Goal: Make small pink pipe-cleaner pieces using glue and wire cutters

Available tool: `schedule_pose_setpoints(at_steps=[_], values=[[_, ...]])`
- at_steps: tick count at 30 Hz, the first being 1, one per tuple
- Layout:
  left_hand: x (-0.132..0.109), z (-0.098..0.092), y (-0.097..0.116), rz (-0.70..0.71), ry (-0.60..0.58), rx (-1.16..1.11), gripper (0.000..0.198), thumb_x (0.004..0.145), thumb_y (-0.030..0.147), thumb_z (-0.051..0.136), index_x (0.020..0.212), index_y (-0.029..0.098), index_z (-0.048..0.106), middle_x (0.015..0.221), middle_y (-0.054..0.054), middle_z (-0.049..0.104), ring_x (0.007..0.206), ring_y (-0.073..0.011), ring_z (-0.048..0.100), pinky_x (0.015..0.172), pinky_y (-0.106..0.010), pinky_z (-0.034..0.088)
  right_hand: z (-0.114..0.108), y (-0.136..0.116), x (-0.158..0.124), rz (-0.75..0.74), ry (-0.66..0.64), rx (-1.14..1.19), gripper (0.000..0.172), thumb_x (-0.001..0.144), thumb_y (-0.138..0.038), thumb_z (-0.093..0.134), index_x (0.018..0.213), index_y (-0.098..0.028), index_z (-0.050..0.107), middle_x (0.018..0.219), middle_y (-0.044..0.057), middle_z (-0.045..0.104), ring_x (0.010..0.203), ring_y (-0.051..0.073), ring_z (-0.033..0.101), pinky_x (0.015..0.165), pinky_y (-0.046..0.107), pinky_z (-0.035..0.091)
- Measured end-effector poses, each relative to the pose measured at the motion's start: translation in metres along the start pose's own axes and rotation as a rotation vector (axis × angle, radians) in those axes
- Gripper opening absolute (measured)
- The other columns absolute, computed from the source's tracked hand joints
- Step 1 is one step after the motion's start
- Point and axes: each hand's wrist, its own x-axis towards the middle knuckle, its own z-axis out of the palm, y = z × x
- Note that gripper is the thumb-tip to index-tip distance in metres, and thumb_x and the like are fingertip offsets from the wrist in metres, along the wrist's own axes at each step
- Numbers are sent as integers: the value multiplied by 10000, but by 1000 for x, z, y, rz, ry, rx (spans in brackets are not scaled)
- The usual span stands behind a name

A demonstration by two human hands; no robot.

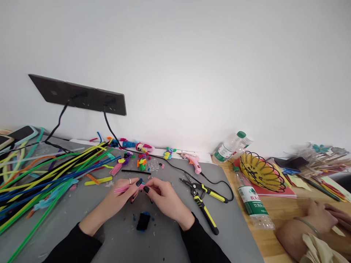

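Note:
A bundle of short pink pipe cleaners [120, 190] lies across the fingers of my left hand [123, 197], which is closed round it. My right hand [166, 199] is closed as well, thumb and fingers pinched at the bundle's right end. The fingers hide most of that end. Below the hands, a small black and blue fuzzy piece [143, 221] rests on the grey mat [123, 233] among blue scraps. Just beyond them lie a black pipe cleaner piece [136, 171] and a yellow one [98, 181].
Long pipe cleaners [55, 175] pile up at left. Small pipe-cleaner figures [142, 162] and a pink glue gun [194, 162] line the wall side. Yellow-black pliers [204, 204] lie right, near bottles [252, 201] and a yellow basket [260, 175]. Another person's hands [320, 215] rest far right.

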Motion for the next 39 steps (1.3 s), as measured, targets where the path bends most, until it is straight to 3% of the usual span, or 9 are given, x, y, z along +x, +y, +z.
schedule_pose_setpoints(at_steps=[6,12,19,27,33,39], values=[[1,3,0,9,-9,60,543,964,599,375,559,247,455,516,17,514,528,-183,541,592,-298,412,2,4,1,-19,-8,-51,142,947,-212,529,873,-201,650,697,-44,545,622,105,420,587,223,301],[0,1,2,-28,-14,11,516,951,578,379,565,248,471,516,8,526,521,-185,542,572,-290,440,-1,1,1,38,-60,-16,168,963,-250,531,937,-195,687,679,-39,544,609,114,452,573,222,329],[-2,-5,6,7,-95,-73,488,941,544,398,563,243,467,524,-2,519,534,-175,515,576,-284,453,0,-1,1,19,-50,-12,154,943,-191,525,911,-196,675,696,-41,541,617,108,415,569,226,296],[-3,1,-6,58,-14,-125,279,994,486,430,937,240,550,607,57,519,551,-155,504,561,-256,395,-1,4,2,32,-25,18,177,977,-311,563,868,-195,642,656,-54,475,596,104,343,549,235,255],[-1,-3,0,203,11,87,315,996,442,413,832,232,581,653,38,529,572,-150,491,554,-253,349,-1,2,1,35,-30,44,198,973,-341,580,852,-192,627,640,-59,457,582,101,334,540,236,249],[-2,-4,10,162,-80,87,435,993,440,346,622,237,444,551,27,500,530,-157,503,565,-271,376,0,3,2,29,-40,61,194,963,-344,581,848,-192,617,647,-54,478,583,104,344,537,233,256]])
